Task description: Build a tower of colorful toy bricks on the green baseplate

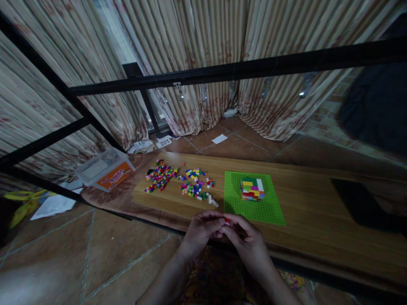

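Curtains (203, 38) fill the top; lower centre, left hand (203, 231) and right hand (246, 237) fingertips pinch a red brick (227, 221). Right of centre, a stack (252, 189) stands built on a green board (231, 201); loose bricks (193, 186), centre-left, remain unplaced.

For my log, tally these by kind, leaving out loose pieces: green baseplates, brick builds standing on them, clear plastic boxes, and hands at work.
Green baseplate: 1
Brick build: 1
Clear plastic box: 1
Hands: 2 (left hand, right hand)
Total: 5
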### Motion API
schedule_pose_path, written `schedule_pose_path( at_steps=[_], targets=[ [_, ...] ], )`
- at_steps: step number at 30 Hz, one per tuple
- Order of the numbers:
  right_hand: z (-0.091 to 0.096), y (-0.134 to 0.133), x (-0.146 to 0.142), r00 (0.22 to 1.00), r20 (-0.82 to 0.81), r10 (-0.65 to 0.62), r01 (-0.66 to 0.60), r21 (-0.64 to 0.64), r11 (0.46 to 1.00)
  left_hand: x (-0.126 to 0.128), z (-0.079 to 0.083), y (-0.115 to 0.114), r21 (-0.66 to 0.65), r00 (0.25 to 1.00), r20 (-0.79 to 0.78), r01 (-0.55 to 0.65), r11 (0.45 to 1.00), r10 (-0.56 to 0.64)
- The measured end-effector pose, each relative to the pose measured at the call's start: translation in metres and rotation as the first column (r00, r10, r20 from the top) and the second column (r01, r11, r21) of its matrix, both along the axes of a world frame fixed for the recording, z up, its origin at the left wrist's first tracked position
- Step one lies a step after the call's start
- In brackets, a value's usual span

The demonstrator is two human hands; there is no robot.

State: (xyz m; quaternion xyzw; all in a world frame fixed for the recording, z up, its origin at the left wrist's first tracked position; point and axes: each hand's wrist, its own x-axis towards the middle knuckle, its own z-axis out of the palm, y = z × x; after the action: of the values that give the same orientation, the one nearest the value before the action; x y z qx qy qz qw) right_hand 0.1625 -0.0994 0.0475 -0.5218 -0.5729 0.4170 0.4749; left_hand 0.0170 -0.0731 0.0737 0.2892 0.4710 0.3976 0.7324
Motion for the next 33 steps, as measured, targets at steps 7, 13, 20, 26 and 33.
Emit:
schedule_pose_path(
  at_steps=[7,13,20,26,33],
  targets=[
    [-0.003,-0.008,0.001,0.996,-0.066,-0.055,0.057,0.038,0.998,0.004,0.003,-0.005,-0.058,0.999,0.040,-0.001,0.998,0.003],
    [-0.007,-0.013,-0.002,0.991,-0.095,-0.099,0.105,0.065,0.992,0.006,0.003,-0.009,-0.110,0.998,0.047,-0.028,0.994,0.034],
    [-0.012,-0.018,-0.007,0.973,-0.156,-0.171,0.174,0.001,0.985,0.006,0.001,-0.014,-0.202,0.988,0.115,-0.075,0.977,0.099],
    [-0.023,-0.003,-0.002,0.982,0.088,-0.169,0.169,-0.001,0.986,-0.001,-0.010,-0.013,-0.213,0.960,0.105,-0.233,0.949,0.259],
    [-0.030,0.048,-0.009,0.744,0.665,-0.057,-0.020,0.107,0.994,-0.016,-0.028,-0.012,-0.172,0.926,0.065,-0.356,0.919,0.371]
  ],
)
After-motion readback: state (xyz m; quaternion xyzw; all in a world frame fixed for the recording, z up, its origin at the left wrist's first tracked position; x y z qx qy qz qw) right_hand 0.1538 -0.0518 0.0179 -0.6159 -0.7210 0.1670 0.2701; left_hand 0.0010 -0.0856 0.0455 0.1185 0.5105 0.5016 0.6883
